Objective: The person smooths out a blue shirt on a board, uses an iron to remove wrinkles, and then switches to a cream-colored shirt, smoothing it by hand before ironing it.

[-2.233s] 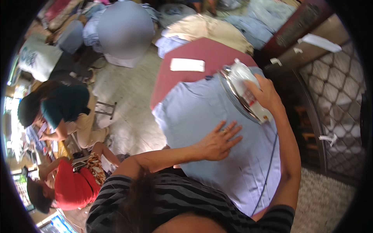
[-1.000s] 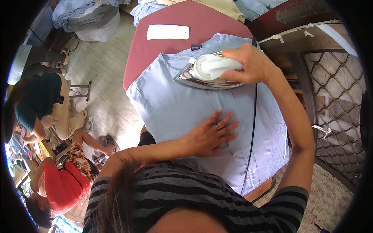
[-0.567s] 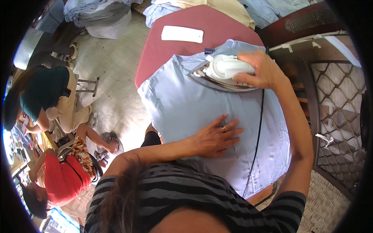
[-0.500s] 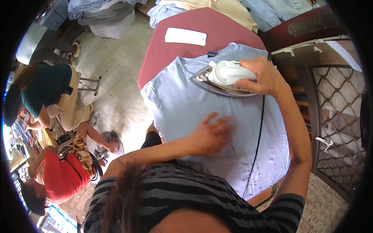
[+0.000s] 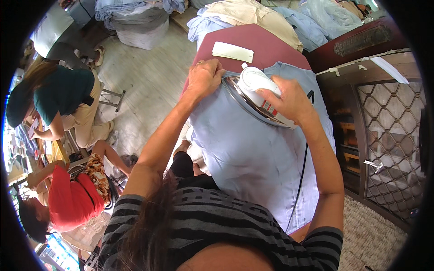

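A light blue garment (image 5: pixel 248 149) lies spread over the maroon ironing board (image 5: pixel 271 40), its near part hanging toward me. My right hand (image 5: pixel 291 97) is closed around the handle of a white iron (image 5: pixel 257 83). The iron's metal soleplate is tilted, one edge raised, near the garment's neckline, with its tip toward the far left. At the garment's far left shoulder, my left hand (image 5: pixel 205 77) has its fingers curled on the cloth, closed on its edge. A black cord (image 5: pixel 304 176) runs from the iron down across the garment.
A white flat rectangular piece (image 5: pixel 233 52) lies on the board's far end. Cloth piles (image 5: pixel 253 18) stand behind it. A dark cabinet with a lattice door (image 5: pixel 393 131) is close on the right. Two people sit at the left, one in a red top (image 5: pixel 74 198), one in dark green (image 5: pixel 63 92).
My left hand has gone from above the garment's middle to its far left shoulder and closed there. The iron has turned and tilted, shifting slightly left. The garment's left side has moved right.
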Available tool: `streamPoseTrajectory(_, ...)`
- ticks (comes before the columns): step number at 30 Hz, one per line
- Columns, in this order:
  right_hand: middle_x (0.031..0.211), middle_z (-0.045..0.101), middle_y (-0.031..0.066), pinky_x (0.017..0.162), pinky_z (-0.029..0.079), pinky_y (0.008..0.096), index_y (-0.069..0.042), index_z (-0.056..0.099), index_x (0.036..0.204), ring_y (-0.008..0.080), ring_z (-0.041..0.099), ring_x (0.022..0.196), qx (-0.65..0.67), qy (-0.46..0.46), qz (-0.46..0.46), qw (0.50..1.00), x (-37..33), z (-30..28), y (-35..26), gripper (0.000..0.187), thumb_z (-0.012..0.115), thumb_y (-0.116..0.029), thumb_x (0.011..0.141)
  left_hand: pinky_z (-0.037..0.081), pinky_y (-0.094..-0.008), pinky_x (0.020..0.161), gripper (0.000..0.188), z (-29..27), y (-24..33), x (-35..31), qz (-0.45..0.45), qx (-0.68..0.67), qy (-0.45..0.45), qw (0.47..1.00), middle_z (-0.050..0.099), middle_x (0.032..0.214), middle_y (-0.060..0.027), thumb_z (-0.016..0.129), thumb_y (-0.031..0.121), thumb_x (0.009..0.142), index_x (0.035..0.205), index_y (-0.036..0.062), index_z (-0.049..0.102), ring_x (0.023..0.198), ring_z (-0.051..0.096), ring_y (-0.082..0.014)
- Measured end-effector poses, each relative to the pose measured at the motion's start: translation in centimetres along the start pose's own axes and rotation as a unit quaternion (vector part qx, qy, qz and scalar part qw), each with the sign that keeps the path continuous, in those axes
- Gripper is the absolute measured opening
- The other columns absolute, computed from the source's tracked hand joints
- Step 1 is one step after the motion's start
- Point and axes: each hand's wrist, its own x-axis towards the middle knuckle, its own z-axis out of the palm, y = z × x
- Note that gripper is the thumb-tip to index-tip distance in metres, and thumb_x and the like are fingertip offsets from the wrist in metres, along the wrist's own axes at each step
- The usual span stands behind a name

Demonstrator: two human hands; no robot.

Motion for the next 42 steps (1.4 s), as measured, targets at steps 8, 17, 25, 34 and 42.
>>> streamPoseTrajectory(8,0.074,0.064,0.0279,0.065,0.051,0.0454,0.004,0.059,0.086,0.0417,0.065,0.067,-0.006,0.088,0.09,0.992,-1.1,3.6,-3.3,0.048,0.066,-0.043,0.094,0.048,-0.0468,0.076,0.023,-2.4,-0.1,-4.8,0.02,0.1,-0.031,0.994,0.069,0.081,-0.0122,0.069,0.029,0.088,0.082,0.0072,0.065,0.081,0.065,-0.0331)
streamPoseTrajectory(17,0.088,0.068,0.0283,0.074,0.052,0.047,0.007,0.06,0.102,0.0389,0.069,0.083,0.086,0.147,0.146,0.975,1.4,5.4,-6.0,0.051,0.06,-0.044,0.095,0.049,-0.0479,0.065,0.025,-1.8,-4.7,-7.4,0.148,0.081,0.068,0.983,0.063,0.074,-0.0115,0.074,0.03,0.078,0.076,0.0093,0.059,0.072,0.063,-0.0347)
streamPoseTrajectory(25,0.077,0.065,0.0231,0.062,0.051,0.0446,0.007,0.057,0.097,0.0316,0.065,0.067,0.108,0.157,0.135,0.972,3.6,6.3,-6.5,0.048,0.056,-0.041,0.1,0.049,-0.0477,0.079,0.022,-3.0,-5.9,-7.2,0.113,0.005,-0.002,0.994,0.064,0.08,-0.0138,0.068,0.026,0.083,0.08,0.0048,0.063,0.081,0.062,-0.0359)
streamPoseTrajectory(34,0.067,0.058,0.0064,0.043,0.042,0.0299,0.002,0.057,0.097,0.0104,0.052,0.049,0.211,0.127,0.194,0.949,3.7,6.2,-7.5,0.036,0.054,-0.034,0.102,0.047,-0.0488,0.073,0.022,-4.3,-6.8,-6.8,0.148,-0.076,-0.047,0.985,0.062,0.079,-0.0168,0.067,0.024,0.083,0.079,0.0036,0.061,0.079,0.06,-0.0382)
streamPoseTrajectory(42,0.073,0.059,0.0062,0.051,0.043,0.0309,0.002,0.058,0.098,0.0116,0.052,0.059,0.252,0.133,0.212,0.935,1.3,6.8,-7.6,0.036,0.055,-0.034,0.101,0.049,-0.0348,0.06,0.014,-3.9,-9.0,-6.6,0.101,-0.214,-0.096,0.967,0.062,0.076,-0.0099,0.071,0.016,0.087,0.089,0.0035,0.065,0.066,0.061,-0.02)
